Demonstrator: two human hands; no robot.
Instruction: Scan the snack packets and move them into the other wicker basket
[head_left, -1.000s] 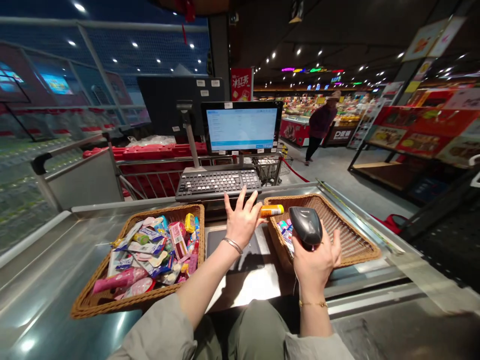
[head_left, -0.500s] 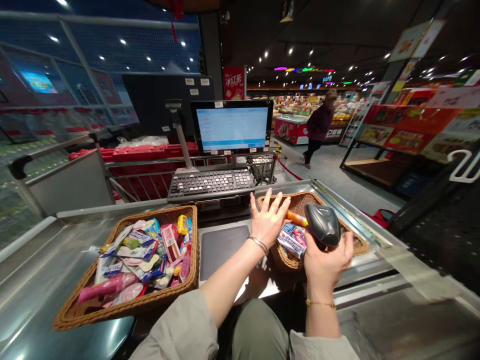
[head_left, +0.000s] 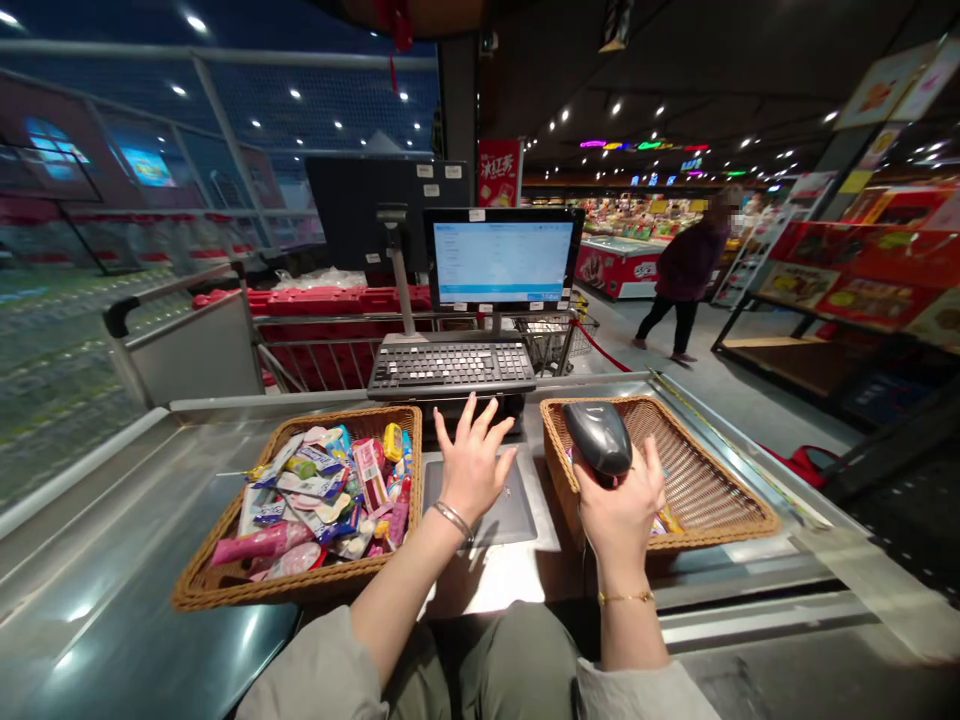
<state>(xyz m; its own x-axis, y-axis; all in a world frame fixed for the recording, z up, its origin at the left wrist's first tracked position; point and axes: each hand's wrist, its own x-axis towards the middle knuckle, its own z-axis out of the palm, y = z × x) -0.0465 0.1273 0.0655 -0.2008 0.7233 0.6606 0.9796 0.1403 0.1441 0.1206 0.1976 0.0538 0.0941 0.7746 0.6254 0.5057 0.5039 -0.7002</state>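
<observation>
My right hand [head_left: 622,500] grips a black handheld barcode scanner [head_left: 600,438] over the near left part of the right wicker basket [head_left: 709,465]. A few packaged items [head_left: 666,520] show low in that basket, partly hidden by the hand. With fingers spread and nothing in them, my left hand [head_left: 472,465] hovers above the grey plate [head_left: 514,510] in the counter between the baskets. To its left, the other wicker basket [head_left: 244,597] is heaped with candy and small toys, among them a pink bottle-shaped item [head_left: 259,545] and a yellow piece [head_left: 393,442].
Behind the grey plate stand a black keyboard [head_left: 454,366] and a lit monitor [head_left: 501,262]. A metal cart [head_left: 195,345] is beyond the counter at left. In the aisle at right, a person [head_left: 690,265] walks near shelves of red boxes [head_left: 862,285].
My left hand has moved left, from the right basket to above the grey plate. An orange item near it no longer shows there. The scanner has shifted left in my right hand.
</observation>
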